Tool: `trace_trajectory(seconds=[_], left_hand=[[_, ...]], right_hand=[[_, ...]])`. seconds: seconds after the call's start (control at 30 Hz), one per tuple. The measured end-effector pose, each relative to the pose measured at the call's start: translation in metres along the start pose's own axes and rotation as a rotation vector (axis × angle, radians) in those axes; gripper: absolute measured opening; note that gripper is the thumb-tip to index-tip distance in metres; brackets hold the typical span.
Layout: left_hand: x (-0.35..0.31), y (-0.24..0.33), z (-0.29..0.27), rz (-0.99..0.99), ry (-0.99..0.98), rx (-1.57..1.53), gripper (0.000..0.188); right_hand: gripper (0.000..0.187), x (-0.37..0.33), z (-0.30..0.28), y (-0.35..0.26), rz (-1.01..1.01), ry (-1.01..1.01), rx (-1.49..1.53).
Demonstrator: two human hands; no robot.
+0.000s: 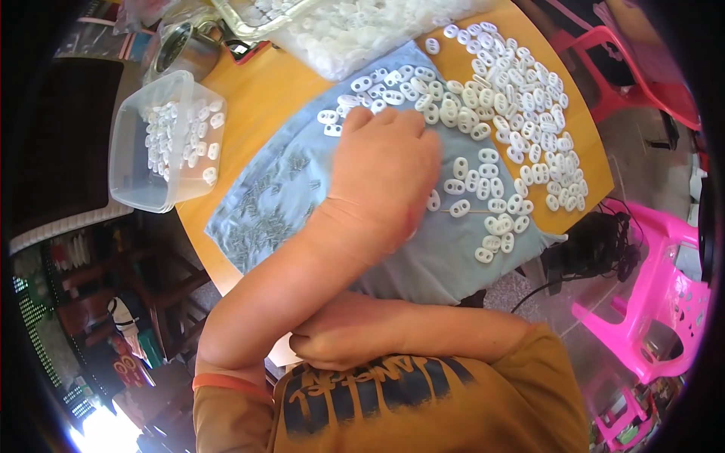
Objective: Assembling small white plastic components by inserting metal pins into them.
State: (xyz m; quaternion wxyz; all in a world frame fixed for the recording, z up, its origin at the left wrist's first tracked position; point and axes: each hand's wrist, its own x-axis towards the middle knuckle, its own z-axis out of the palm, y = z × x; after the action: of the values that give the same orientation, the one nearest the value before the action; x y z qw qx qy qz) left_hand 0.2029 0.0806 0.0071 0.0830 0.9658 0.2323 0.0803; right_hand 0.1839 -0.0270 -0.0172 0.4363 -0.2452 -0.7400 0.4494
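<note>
My left hand (387, 162) reaches over a light blue cloth (408, 268), back up, with its fingers curled down. Its fingertips are hidden, so what they hold cannot be made out. Just beyond the knuckles lie small white oval plastic pieces with two holes (393, 97). Left of this hand, many small thin grey metal parts (264, 215) are scattered on the cloth. To its right, a thin rod (472, 211) lies among more white pieces. My right hand (332, 336) is tucked under my left forearm against my body, its fingers hidden.
Many white pieces (540, 109) spread over the wooden table (596, 162) at the right. A clear plastic tub (166, 143) with white pieces stands left; a metal pot (187, 51) is behind it. A large clear bag (355, 41) lies at the back. Red (642, 83) and pink chairs (649, 302) stand right.
</note>
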Motion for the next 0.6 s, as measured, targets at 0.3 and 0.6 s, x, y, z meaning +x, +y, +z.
trace_trajectory(seconds=[0.3, 0.6], left_hand=[[-0.002, 0.005, 0.003, 0.142, 0.009, 0.035, 0.007], [-0.064, -0.024, -0.011, -0.082, 0.463, -0.466, 0.010]], right_hand=[[0.018, -0.004, 0.014, 0.006, 0.040, -0.055, -0.106], [0.012, 0.003, 0.010, 0.007, -0.030, -0.003, -0.175]])
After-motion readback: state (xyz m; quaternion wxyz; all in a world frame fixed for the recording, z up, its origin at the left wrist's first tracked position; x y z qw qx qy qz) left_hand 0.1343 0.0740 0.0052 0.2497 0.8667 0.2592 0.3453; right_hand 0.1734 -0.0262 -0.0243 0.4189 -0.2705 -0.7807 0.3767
